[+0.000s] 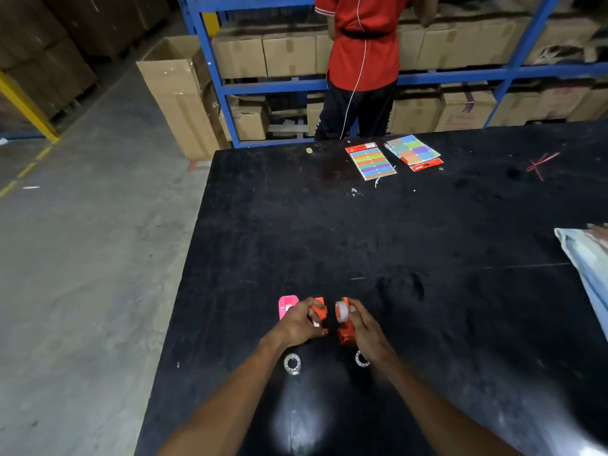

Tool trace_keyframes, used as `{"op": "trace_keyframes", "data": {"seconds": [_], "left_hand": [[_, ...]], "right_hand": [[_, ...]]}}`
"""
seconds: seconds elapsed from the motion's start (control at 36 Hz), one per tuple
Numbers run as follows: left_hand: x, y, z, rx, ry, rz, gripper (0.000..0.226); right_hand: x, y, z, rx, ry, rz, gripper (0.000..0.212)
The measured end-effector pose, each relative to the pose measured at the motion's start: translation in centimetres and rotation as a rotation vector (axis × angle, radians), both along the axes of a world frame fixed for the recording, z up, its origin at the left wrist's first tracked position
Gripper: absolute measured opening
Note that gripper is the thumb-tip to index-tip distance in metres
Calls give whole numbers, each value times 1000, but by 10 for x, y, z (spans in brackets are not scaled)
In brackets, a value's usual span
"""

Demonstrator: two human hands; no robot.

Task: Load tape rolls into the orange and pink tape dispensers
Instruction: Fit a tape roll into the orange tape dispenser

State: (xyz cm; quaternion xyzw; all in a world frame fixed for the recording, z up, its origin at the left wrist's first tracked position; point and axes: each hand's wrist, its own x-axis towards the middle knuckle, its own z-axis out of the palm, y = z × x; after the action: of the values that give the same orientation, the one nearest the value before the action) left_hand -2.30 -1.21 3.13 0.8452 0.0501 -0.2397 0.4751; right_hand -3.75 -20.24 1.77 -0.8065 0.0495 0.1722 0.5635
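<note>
The orange tape dispenser is apart in two pieces near the black table's front. My left hand grips one orange half. My right hand grips the other orange half, which has a clear tape roll seated in its top. The pink dispenser lies on the table just left of my left hand, partly hidden by it. Two loose clear tape rolls lie closer to me: one under my left wrist, one partly hidden by my right wrist.
Two packs of coloured sticky labels and a red marker lie at the table's far edge. A person in a red shirt stands behind it at blue shelving with cartons. A plastic-wrapped bundle sits at the right edge. The table's left edge drops to concrete floor.
</note>
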Motion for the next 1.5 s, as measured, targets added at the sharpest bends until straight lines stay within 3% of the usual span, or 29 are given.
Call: {"op": "trace_keyframes", "data": {"seconds": [0.14, 0.36, 0.58, 0.69, 0.81, 0.89, 1.11, 1.5], "left_hand": [[20, -15, -22, 210, -63, 158, 26], [41, -47, -47, 622, -24, -22, 44], [41, -54, -68, 680, 50, -18, 59], [49, -54, -67, 523, 12, 99, 57], [53, -49, -56, 162, 50, 315, 30], [51, -48, -46, -79, 86, 435, 28], [31, -40, -5, -554, 172, 387, 35], [-4, -12, 42, -598, 104, 349, 47]], "right_hand": [[21, -11, -14, -27, 35, 11, 31], [44, -23, -23, -60, 47, 31, 30], [54, -28, -39, -111, 70, 24, 31], [56, -27, -39, -122, 87, 46, 31], [56, -26, -28, -88, 90, 25, 27], [55, -28, -25, -54, 73, 12, 25], [48, -26, -1, -18, 39, 50, 24], [32, -1, 34, -79, -89, 117, 28]]}}
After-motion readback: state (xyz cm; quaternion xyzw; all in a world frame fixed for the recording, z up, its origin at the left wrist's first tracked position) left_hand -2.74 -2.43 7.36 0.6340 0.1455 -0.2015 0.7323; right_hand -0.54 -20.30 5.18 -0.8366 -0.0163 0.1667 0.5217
